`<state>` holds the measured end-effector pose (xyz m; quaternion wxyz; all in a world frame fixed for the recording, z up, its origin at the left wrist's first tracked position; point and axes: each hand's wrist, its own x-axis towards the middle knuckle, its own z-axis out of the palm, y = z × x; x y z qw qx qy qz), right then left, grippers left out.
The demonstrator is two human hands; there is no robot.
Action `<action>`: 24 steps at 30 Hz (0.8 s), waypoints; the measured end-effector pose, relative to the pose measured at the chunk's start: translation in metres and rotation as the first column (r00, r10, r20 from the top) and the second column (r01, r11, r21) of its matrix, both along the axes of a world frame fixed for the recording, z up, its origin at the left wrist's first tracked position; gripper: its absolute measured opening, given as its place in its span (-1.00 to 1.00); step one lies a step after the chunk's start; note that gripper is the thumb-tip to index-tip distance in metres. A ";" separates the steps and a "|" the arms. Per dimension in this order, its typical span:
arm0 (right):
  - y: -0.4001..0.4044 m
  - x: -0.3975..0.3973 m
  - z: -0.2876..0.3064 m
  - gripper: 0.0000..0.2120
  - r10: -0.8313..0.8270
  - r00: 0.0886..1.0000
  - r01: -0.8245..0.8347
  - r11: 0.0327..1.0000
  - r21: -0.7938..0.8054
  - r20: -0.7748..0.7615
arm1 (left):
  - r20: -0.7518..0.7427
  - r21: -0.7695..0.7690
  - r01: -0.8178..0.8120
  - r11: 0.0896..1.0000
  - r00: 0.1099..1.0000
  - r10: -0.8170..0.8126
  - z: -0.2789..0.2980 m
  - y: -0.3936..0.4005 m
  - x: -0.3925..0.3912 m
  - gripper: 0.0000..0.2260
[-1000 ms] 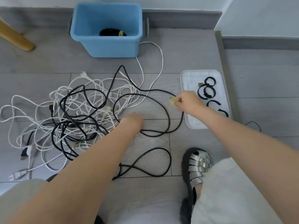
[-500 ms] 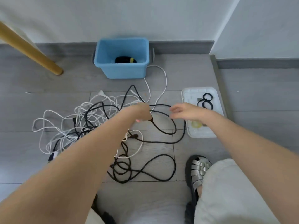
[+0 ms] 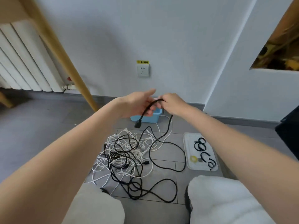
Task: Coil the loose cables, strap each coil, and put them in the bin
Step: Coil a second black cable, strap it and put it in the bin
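You have both hands raised in front of the wall, above the bin [image 3: 149,118], and they meet on one black cable [image 3: 168,143]. Your right hand [image 3: 172,103] is curled round the cable near its top bend. Your left hand [image 3: 137,104] lies under the short end with its palm up and fingers loosely spread, the cable resting across them; you cannot tell from here whether it truly grips. The short end hangs down from your left hand and finishes in a black plug [image 3: 138,124] dangling just in front of the bin. The long run drops from your right hand past the bin's right side and loops over the floor towards your knees. The bin, blue, stands against the wall and your hands hide most of it. In front of the bin lies the tangle of white cables [image 3: 129,152] and more black ones, all loose. To the right of the tangle sits a white tray [image 3: 187,143] with black straps [image 3: 200,143] and a yellow strap [image 3: 193,158] in it. On the wall above the bin is a socket [image 3: 143,70].
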<state>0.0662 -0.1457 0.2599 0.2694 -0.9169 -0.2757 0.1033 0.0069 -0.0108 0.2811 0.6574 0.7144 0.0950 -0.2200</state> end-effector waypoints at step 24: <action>-0.010 -0.059 0.050 -0.69 0.144 0.982 -0.132 0.987 -0.095 0.126 | 0.443 0.323 -0.239 0.916 0.893 0.077 -0.015 0.015 -0.036 -0.64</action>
